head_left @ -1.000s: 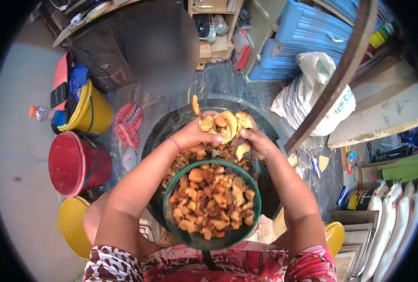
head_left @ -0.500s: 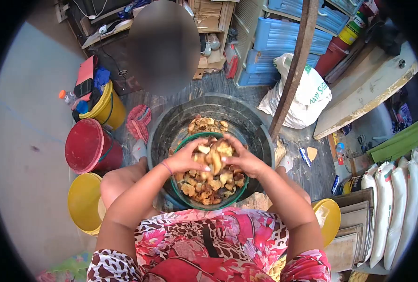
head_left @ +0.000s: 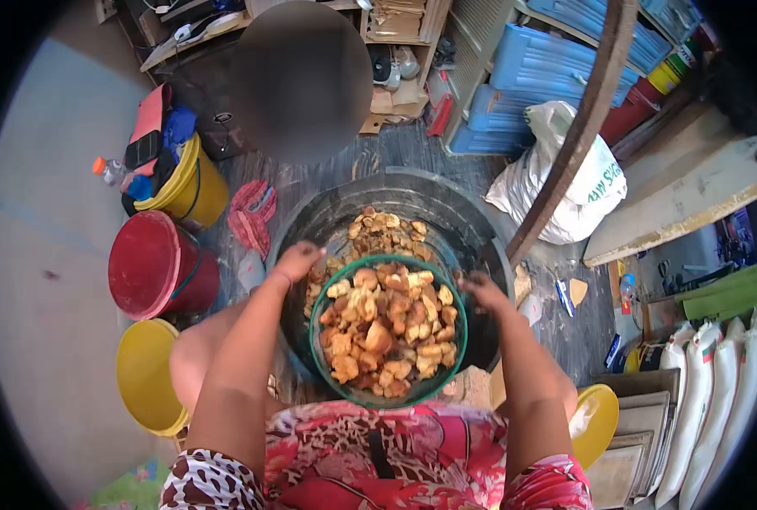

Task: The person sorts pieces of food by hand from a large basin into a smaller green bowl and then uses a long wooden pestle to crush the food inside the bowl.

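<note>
A round green bowl sits upright inside a big black tub, at its near side, heaped with golden-brown fried pieces. More of the same pieces lie loose on the tub's floor beyond the bowl.

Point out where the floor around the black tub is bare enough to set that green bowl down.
Bare floor runs along the far left, beyond the red bucket and yellow bucket. A smaller dark patch lies between the black tub and the white sack. Right of the tub it is crowded; both hands flank the heaped green bowl.
</note>
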A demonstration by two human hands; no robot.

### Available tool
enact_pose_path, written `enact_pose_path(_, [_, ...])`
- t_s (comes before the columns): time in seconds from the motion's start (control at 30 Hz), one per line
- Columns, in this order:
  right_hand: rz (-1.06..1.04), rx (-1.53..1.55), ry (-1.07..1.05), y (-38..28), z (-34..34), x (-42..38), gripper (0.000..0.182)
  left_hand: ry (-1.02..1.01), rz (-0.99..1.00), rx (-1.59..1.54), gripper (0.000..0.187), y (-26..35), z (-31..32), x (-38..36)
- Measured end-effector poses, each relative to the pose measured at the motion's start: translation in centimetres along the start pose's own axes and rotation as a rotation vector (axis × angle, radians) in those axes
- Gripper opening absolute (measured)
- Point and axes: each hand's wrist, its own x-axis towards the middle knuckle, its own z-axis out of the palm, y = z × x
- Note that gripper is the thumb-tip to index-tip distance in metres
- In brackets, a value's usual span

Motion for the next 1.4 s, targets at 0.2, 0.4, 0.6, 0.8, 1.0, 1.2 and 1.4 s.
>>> enact_pose_path(0.2, [0.385,0.338,0.163,14.6,2.5,11.2,0.125,-0.237,-0.550,-0.043,0.100,-15.5,6.7,4.7])
enact_pose_path(0.4, [0.301,0.327,-0.014,9.1,6.8,14.0,0.116,-0.363,-0.671,-0.136,0.110,-15.0,10.3,7.2])
enact_pose_path(0.6, [0.198,0.143,-0.098,3.2,8.0,18.2,0.114,-0.487,-0.606,-0.336,0.081,-3.4,10.6,10.0])
enact_pose_path(0.8, [0.070,0.132,-0.197,0.2,9.1,20.3,0.113,-0.733,-0.496,-0.329,0.077,1.9,12.1,11.7])
enact_pose_path(1.0, [0.051,0.272,-0.325,0.0,8.9,20.8,0.108,-0.797,-0.317,-0.474,0.071,1.7,13.0,11.8])
enact_pose_path(1.2, [-0.069,0.239,-0.152,-2.7,6.6,17.6,0.098,-0.789,-0.358,-0.312,0.071,4.8,12.8,11.3])
enact_pose_path(1.4, [-0.181,0.429,-0.186,-10.5,4.0,7.8,0.060,-0.714,-0.045,-0.423,0.071,17.7,7.8,5.8])
